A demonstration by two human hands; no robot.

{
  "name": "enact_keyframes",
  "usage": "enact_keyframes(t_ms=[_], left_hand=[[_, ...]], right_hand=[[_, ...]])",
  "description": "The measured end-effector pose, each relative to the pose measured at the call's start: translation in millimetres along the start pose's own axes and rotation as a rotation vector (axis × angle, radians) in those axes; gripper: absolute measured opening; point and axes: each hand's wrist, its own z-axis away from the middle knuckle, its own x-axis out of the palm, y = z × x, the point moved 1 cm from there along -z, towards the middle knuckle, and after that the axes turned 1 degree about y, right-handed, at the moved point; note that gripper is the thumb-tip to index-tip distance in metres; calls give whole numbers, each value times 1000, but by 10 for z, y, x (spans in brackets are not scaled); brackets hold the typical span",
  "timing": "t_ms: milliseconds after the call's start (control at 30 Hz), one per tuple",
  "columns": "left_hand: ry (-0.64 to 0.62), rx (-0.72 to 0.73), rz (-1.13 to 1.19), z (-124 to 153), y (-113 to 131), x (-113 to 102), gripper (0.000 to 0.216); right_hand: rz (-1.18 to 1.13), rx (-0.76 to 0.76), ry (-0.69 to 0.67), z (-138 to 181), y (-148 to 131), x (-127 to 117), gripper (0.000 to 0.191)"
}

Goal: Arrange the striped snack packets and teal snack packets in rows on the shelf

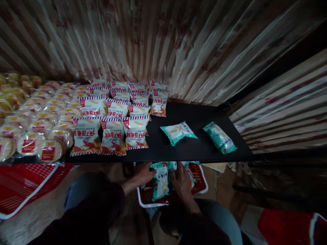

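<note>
Head view: both hands are low in the near middle, below the near edge of the black desk (pixel 184 149), reaching into a red basket (pixel 149 205) with a white rim. The left hand (pixel 143 175) has its fingers curled onto the left edge of a teal packet (pixel 160 183) that stands in the basket. The right hand (pixel 182 182) lies over the packet's right side; I cannot tell whether it is gripping or only resting.

The packet looks light and puffed. Its film is probably slick and its contents are likely brittle, so a gentle hold across the flat sides or at a crimped end would suit it.

On the desk, two more teal packets (pixel 178 132) (pixel 220 137) lie apart on the right. Rows of red, white and blue packets (pixel 112 136) lie to the left. Round wrapped cakes (pixel 30 143) are at far left.
</note>
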Motion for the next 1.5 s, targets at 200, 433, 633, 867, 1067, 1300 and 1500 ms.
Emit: enact_keyframes(t_ms=[200, 433, 633, 867, 1067, 1300, 1500], left_hand=[[-32, -63, -6, -50, 10, 74, 26], [58, -88, -2, -66, 90, 167, 33], [96, -30, 4, 27, 17, 208, 31], [67, 36, -2, 150, 50, 88, 26], [32, -37, -21, 57, 14, 4, 32], [84, 41, -66, 179, 38, 73, 31], [169, 84, -52, 321, -78, 145, 25]], right_hand=[[-51, -50, -25, -7, -14, -65, 51], [-67, -78, -51, 3, 33, -63, 54], [-114, -83, -37, -37, -7, -53, 53], [-158, -155, -31, -101, 100, -41, 52], [-142, -189, -23, -102, 195, -8, 50], [-132, -188, 23, -117, 160, 34, 49], [-71, -122, -2, -100, 112, 80, 51]])
